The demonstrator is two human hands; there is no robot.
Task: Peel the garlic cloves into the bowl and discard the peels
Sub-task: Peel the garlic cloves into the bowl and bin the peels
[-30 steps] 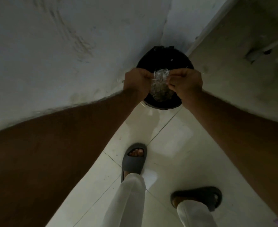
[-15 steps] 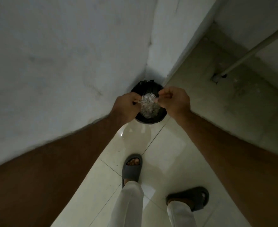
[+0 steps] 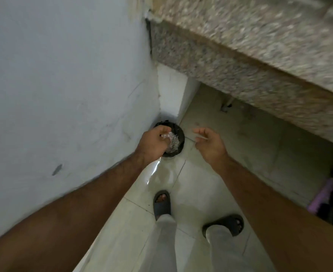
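Because the peels belong in the bin, my left hand pinches the clump over its mouth (wall corner), while my right hand hangs beside, fingers apart, empty.

The scene is dim and flat, with muted, greyish colour. A streak of glare lies on the glossy floor tiles just below centre. The granite counter at upper right is smeared by motion blur. Wide-angle distortion stretches both forearms toward the lower corners, where they fall into deep shadow. The far right edge under the counter is nearly black.
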